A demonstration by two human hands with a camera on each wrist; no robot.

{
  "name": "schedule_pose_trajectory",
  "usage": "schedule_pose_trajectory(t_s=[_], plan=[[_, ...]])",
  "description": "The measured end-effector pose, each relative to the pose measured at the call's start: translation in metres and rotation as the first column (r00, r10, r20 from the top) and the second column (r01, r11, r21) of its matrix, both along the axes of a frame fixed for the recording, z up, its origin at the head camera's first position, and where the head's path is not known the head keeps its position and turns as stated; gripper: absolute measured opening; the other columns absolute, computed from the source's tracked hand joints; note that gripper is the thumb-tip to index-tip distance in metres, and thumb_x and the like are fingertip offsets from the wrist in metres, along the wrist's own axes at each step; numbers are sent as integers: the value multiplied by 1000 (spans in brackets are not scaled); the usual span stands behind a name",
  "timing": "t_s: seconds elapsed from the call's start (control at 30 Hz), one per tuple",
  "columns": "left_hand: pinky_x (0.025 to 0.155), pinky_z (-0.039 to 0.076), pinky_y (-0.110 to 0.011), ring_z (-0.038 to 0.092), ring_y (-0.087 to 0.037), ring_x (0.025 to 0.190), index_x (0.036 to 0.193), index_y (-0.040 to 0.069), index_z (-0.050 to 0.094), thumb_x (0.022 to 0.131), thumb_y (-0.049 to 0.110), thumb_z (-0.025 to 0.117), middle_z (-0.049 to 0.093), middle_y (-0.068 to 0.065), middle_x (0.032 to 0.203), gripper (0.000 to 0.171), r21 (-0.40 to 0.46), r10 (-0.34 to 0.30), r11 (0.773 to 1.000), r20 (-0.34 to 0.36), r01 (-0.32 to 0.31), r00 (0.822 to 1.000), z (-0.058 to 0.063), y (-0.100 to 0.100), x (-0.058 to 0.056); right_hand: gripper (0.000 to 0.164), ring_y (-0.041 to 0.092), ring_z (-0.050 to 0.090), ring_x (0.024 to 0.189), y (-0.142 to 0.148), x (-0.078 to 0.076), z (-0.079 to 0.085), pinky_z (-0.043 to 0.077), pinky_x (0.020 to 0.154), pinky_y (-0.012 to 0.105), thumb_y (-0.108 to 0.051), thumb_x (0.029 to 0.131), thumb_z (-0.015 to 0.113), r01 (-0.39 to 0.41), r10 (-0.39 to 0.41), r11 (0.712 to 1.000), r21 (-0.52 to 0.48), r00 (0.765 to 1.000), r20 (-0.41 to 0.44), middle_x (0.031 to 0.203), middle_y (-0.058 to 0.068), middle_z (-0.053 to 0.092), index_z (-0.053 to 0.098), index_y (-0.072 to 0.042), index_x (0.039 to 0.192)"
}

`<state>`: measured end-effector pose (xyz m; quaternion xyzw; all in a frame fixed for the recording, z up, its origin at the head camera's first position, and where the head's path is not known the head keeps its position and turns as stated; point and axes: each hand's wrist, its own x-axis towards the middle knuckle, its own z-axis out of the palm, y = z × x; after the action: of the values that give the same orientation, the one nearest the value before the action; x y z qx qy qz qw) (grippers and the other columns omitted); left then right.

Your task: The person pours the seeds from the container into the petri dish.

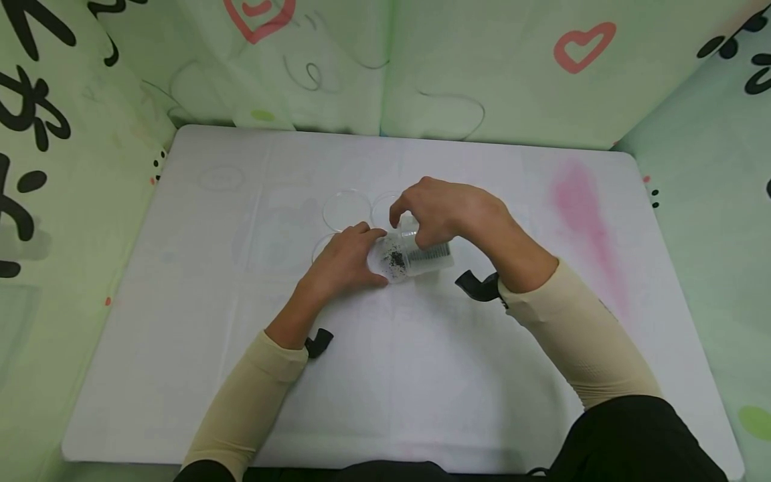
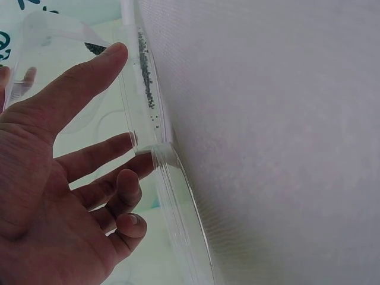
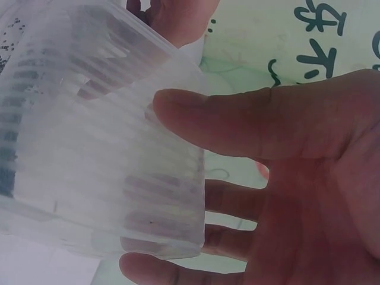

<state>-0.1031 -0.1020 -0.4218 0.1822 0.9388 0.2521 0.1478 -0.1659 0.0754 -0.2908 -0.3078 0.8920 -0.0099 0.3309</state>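
My right hand (image 1: 448,211) grips a ribbed, translucent plastic cup (image 1: 435,260) that lies tipped on its side, its mouth towards the left. Dark grains show through the cup's lower wall in the right wrist view. Just left of its mouth is a clear petri dish (image 1: 377,260), with black grains (image 1: 394,261) scattered over its bottom. Thumb and fingers of my left hand (image 1: 343,261) hold the dish at its left side. The left wrist view shows the dish edge-on, a line of grains (image 2: 145,71) along it.
More clear round dishes lie on the white table: one behind my left hand (image 1: 347,191), another beside it (image 1: 381,199), and one partly hidden under that hand (image 1: 316,248). A pink stain (image 1: 581,201) marks the cloth at right. Green printed curtains (image 1: 482,73) enclose the table's back and sides.
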Motion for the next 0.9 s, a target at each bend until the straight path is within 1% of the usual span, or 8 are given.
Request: schedule_pose_trajectory(t_s=[0.47, 0.73, 0.9], plan=[[103, 47, -44, 59, -27, 113, 146, 7, 57, 76, 33, 93, 62, -10, 124, 83, 4, 5, 1000, 7, -5, 1000, 1, 0, 0, 56, 26, 55, 127, 0, 1, 2, 52, 95, 47, -3, 81, 63, 2, -2, 1000, 13, 1000, -1, 148, 3, 59, 70, -22, 133], [103, 47, -44, 59, -27, 114, 147, 7, 57, 77, 34, 93, 62, -10, 125, 84, -6, 3, 1000, 12, -3, 1000, 2, 1, 0, 56, 26, 54, 128, 1, 1, 1, 52, 96, 47, -3, 81, 63, 12, -12, 1000, 18, 1000, 3, 148, 4, 59, 70, -23, 133], [103, 47, -44, 59, -27, 114, 147, 7, 57, 76, 33, 93, 62, -10, 125, 84, -5, 4, 1000, 11, -4, 1000, 3, 1, 0, 54, 26, 55, 126, 2, 1, 1, 53, 94, 47, -4, 82, 64, 13, -13, 1000, 12, 1000, 3, 145, 4, 61, 70, -23, 132]])
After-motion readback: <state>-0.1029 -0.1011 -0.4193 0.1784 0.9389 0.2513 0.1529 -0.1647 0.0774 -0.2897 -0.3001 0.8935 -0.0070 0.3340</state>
